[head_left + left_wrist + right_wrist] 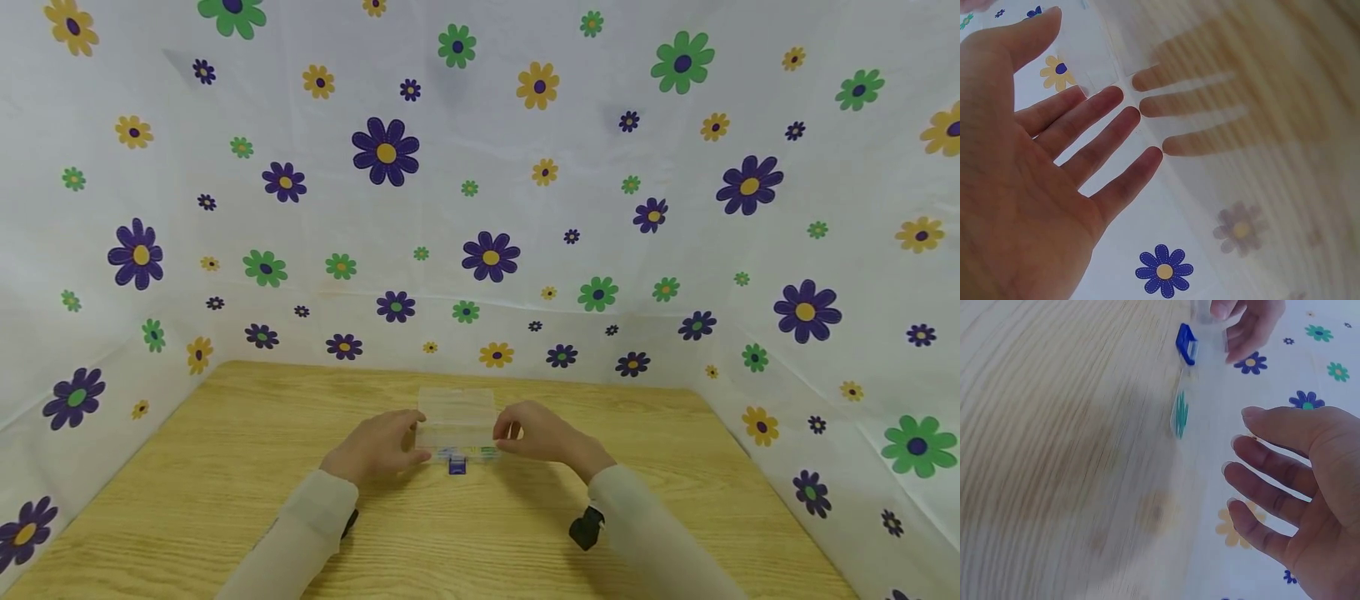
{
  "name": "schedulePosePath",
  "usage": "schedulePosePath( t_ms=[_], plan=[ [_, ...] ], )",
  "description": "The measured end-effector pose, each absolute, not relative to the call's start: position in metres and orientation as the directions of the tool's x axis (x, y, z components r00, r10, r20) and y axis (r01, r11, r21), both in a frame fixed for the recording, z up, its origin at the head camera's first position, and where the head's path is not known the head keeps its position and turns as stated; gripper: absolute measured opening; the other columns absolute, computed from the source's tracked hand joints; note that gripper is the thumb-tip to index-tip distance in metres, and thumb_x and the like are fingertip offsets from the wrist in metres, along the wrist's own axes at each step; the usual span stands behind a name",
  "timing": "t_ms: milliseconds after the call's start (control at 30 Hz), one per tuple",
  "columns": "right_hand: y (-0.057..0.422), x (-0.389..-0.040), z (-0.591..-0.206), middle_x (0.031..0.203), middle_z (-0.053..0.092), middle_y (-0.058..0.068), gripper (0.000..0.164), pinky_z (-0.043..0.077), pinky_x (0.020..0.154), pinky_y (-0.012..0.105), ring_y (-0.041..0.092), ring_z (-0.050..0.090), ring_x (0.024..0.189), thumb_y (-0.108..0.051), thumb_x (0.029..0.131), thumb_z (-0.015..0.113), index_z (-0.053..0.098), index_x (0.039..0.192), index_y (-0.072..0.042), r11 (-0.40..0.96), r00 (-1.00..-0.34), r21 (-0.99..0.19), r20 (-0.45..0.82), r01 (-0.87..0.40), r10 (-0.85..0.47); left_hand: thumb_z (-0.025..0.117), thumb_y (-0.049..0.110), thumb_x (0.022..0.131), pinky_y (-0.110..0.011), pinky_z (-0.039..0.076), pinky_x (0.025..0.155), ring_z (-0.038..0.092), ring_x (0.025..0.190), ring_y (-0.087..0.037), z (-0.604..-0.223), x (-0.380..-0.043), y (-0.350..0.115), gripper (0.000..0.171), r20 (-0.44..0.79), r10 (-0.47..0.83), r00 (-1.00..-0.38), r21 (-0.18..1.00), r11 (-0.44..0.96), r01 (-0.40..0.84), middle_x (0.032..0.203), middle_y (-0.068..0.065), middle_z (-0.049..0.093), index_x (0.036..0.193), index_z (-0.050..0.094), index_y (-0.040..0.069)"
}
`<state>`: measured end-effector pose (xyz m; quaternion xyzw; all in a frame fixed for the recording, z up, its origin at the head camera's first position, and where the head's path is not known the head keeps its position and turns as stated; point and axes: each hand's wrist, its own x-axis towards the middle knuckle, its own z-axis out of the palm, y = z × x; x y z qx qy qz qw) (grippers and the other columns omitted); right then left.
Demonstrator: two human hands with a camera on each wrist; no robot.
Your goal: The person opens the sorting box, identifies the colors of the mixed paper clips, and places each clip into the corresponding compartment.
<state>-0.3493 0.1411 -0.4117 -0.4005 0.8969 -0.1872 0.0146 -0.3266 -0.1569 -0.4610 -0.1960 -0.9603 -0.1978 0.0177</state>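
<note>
A clear plastic box [452,437] sits mid-table with its clear lid [456,404] raised toward the back. At its front is a blue latch [457,465], also visible in the right wrist view. Small green strips [1181,415] show through the box wall. My left hand [378,446] is at the box's left end, thumb toward the front, its fingers extended and spread in the left wrist view. At the right end, my right hand [543,433] has its fingertips beside the box corner. Its fingers are loosely bent, thumb and fingertips apart.
The wood-grain table [465,542] reflects the hands. White sheeting [480,208] with printed flowers hangs behind and on both sides. A black wrist device [587,529] hangs under the right forearm, and another partly shows under the left.
</note>
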Motion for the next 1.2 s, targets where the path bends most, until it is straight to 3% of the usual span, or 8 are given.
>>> schedulePosePath(
  t_ms=[300, 533, 1200],
  plan=[
    [0.187, -0.346, -0.410, 0.091, 0.075, 0.003, 0.005, 0.061, 0.075, 0.030, 0.009, 0.067, 0.079, -0.009, 0.094, 0.073, 0.075, 0.095, -0.005, 0.641, -0.704, -0.331, 0.116, -0.692, -0.700, 0.072, 0.043, 0.095, -0.052, 0.044, 0.119, 0.057, 0.138, -0.032, -0.458, -0.325, -0.157, 0.061, 0.100, 0.361, -0.927, 0.387, 0.844, 0.371, 0.144, -0.009, 0.063, 0.144, 0.057, 0.010],
    [0.217, -0.339, -0.410, 0.090, 0.075, 0.002, 0.005, 0.057, 0.072, 0.023, 0.008, 0.066, 0.078, -0.008, 0.094, 0.073, 0.075, 0.095, -0.004, 0.660, -0.717, -0.331, 0.079, -0.674, -0.693, 0.074, 0.043, 0.093, -0.051, 0.047, 0.116, 0.061, 0.132, -0.031, -0.460, -0.326, -0.156, 0.061, 0.123, 0.371, -0.921, 0.367, 0.845, 0.389, 0.138, -0.010, 0.067, 0.141, 0.059, 0.008],
    [0.279, -0.319, -0.421, 0.084, 0.074, -0.001, 0.004, 0.057, 0.066, 0.023, 0.002, 0.064, 0.073, -0.009, 0.093, 0.074, 0.075, 0.090, -0.007, 0.640, -0.714, -0.368, 0.102, -0.674, -0.693, 0.073, 0.044, 0.094, -0.050, 0.049, 0.113, 0.062, 0.129, -0.028, -0.464, -0.330, -0.159, 0.060, 0.118, 0.366, -0.923, 0.384, 0.840, 0.383, 0.135, -0.006, 0.067, 0.142, 0.058, 0.011]
  ],
)
